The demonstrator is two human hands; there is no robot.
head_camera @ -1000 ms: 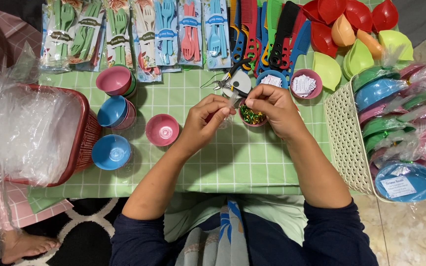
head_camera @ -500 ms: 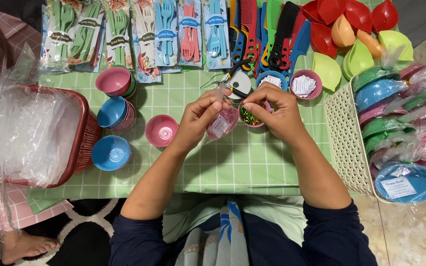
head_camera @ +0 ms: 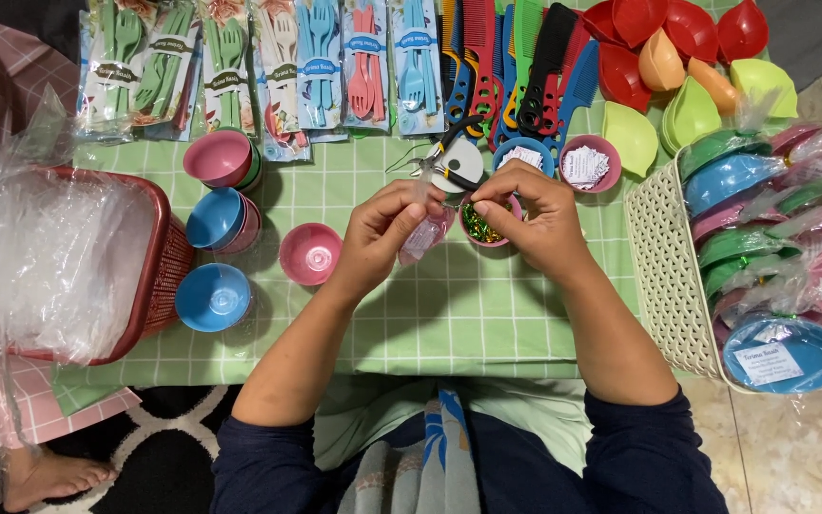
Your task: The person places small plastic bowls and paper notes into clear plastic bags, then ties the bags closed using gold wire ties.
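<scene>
My left hand point(head_camera: 387, 228) pinches the gathered top of a small clear plastic bag point(head_camera: 425, 235) with something pink inside, held just above the green checked cloth point(head_camera: 449, 314). My right hand point(head_camera: 530, 214) is closed on the same bag top, its fingertips meeting the left hand's. Right under the right hand sits a small pink cup of shiny green and gold twist ties point(head_camera: 478, 227). Pliers lie on a white disc point(head_camera: 457, 164) just beyond the hands.
Pink bowl point(head_camera: 309, 253) and blue bowl point(head_camera: 211, 297) lie left of the hands, with stacked bowls point(head_camera: 221, 190) behind. A red basket of clear bags point(head_camera: 59, 257) stands left. A cream basket of wrapped bowls point(head_camera: 763, 266) stands right. Cutlery packs point(head_camera: 278, 57), combs point(head_camera: 516, 57) and scoops point(head_camera: 687, 57) line the far edge.
The bag with the pink thing has come up between my hands. Both hands have drawn slightly left of the tie cup, fingers working at the bag's top.
</scene>
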